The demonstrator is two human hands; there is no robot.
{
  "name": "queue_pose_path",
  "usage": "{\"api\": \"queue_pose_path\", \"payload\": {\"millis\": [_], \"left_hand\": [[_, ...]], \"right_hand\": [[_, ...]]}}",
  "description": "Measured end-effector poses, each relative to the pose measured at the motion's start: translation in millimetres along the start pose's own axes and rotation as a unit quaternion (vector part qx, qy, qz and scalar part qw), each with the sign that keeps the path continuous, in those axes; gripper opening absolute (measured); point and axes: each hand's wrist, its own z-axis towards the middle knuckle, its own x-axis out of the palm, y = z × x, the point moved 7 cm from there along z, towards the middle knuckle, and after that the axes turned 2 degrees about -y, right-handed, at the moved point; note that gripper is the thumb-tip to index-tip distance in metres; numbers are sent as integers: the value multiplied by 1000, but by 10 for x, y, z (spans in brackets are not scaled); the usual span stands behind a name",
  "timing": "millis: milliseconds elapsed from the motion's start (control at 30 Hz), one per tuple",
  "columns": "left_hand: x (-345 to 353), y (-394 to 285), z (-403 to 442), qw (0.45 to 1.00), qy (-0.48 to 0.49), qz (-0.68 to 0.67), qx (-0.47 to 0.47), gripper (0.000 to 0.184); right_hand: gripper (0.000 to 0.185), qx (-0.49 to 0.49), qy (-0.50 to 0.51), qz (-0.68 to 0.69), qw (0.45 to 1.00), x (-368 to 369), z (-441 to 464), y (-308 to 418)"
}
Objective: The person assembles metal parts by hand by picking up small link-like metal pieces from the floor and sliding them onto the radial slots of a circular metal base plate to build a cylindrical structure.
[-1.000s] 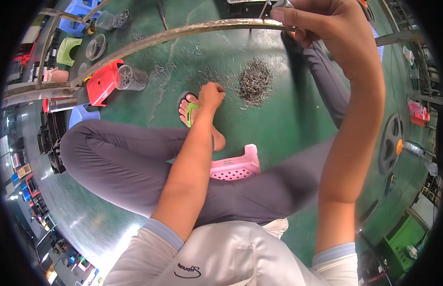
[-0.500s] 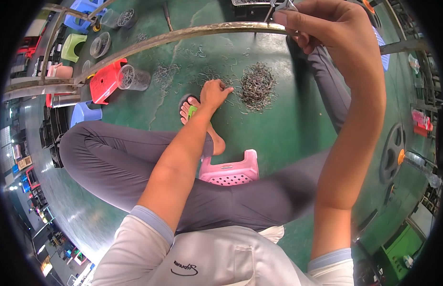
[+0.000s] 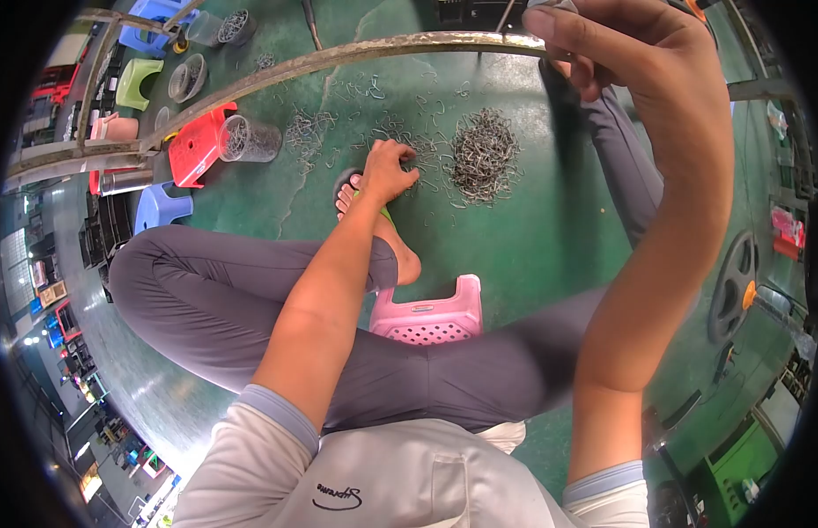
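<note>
Low over the floor, my left hand [image 3: 390,172] has its fingers bent down and its thumb apart from them. It is at the edge of scattered metal hooks [image 3: 400,132], with nothing visible between finger and thumb. A dense heap of small metal hooks [image 3: 485,157] lies just to its right. Raised at the top right, my right hand [image 3: 638,44] pinches a small pale metallic piece [image 3: 550,4] between thumb and fingers. That piece is partly cut off by the frame's upper edge. Close below this hand runs a worn metal rail [image 3: 374,51].
A pink stool [image 3: 427,319] is beneath me. Left stand a red stool [image 3: 198,148], a clear tub of metal pieces [image 3: 250,141], a blue stool [image 3: 162,207] and a green stool [image 3: 138,84]. A spoked wheel [image 3: 730,286] is at the right.
My left hand has moved slightly up and left, away from the heap, and its finger and thumb have parted. My right hand has shifted a little right, still pinching the piece.
</note>
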Motion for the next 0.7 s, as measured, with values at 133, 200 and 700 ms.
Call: {"api": "queue_pose_path", "payload": {"millis": [133,200,700], "left_hand": [[65,-116,-52,994,46,84,52,16],[94,-184,-62,988,50,127,68,11],[312,-516,150,957,182,225,1,7]], "right_hand": [[18,-4,-11,-3,1000,-27,-1,11],[18,-13,-12,-7,1000,-35,-5,-3],[20,-114,-66,-131,983,98,10,7]]}}
